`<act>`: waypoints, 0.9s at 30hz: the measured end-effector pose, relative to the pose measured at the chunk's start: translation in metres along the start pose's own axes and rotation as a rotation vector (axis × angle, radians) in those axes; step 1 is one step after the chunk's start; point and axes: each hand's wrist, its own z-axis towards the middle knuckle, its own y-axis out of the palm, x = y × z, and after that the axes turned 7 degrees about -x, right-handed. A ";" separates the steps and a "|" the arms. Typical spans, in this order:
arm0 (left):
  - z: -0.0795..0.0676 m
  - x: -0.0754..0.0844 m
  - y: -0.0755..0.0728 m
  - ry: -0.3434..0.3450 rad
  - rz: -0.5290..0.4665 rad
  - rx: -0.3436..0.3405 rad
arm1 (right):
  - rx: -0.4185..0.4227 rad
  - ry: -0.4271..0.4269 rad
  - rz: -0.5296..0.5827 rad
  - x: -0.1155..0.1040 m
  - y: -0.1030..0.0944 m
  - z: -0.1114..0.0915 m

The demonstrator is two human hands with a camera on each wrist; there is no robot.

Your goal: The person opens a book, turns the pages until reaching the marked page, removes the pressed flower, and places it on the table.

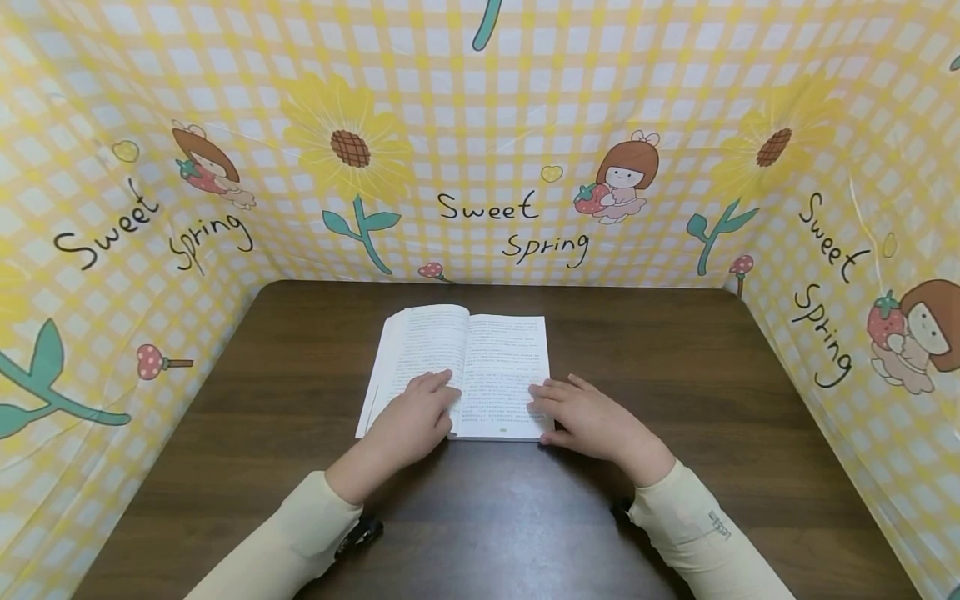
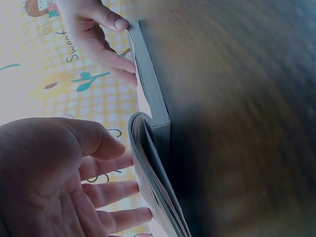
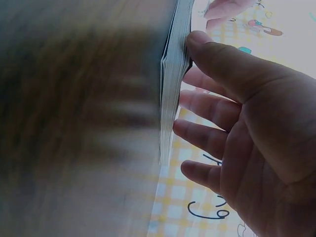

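An open book (image 1: pixel 506 358) with printed text lies on the dark wooden table, its left page bulging up near the spine. Across the lower left page rests my left hand (image 1: pixel 414 418), fingers extended and fingertips touching the paper near the fold. My right hand (image 1: pixel 600 421) lies at the book's right edge, with fingertips on the right page and the thumb by the lower right corner. In the left wrist view the left fingers (image 2: pixel 116 195) reach straight onto the curved pages. The right wrist view shows the right thumb (image 3: pixel 217 52) against the page block's edge.
The brown table (image 1: pixel 300 358) extends around the book on all sides. A yellow checked cloth (image 1: pixel 480 100) with flowers, cartoon figures and "Sweet Spring" lettering hangs upright along the back, left and right sides. Dark wrist devices (image 1: pixel 362 533) sit beneath the cream sleeves (image 1: pixel 300 529).
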 end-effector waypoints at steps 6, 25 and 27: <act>0.002 0.001 0.001 -0.015 -0.001 0.008 | 0.000 -0.021 0.008 0.001 -0.002 -0.001; 0.004 0.011 0.003 -0.113 -0.006 0.015 | 0.111 -0.138 -0.101 0.000 -0.006 -0.001; 0.004 0.016 0.004 -0.119 -0.001 0.024 | 0.146 -0.125 -0.093 -0.001 -0.005 0.001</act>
